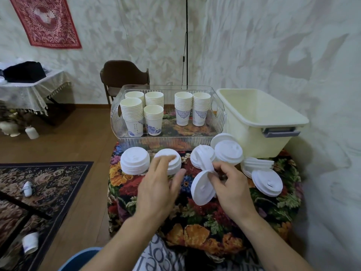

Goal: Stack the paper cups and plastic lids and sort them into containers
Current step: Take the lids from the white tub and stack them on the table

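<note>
Floral-clothed table [205, 231], wood floor [82, 145], left hand [158, 192] grip released, right hand [232, 190] grasping lid [202, 189]

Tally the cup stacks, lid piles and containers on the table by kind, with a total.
Stacks of white paper cups in the clear plastic bin: 6, the first at
Piles or clusters of white plastic lids on the floral tablecloth: 6, the first at
Containers: 2, the clear bin and the cream plastic tub
Total: 14
</note>
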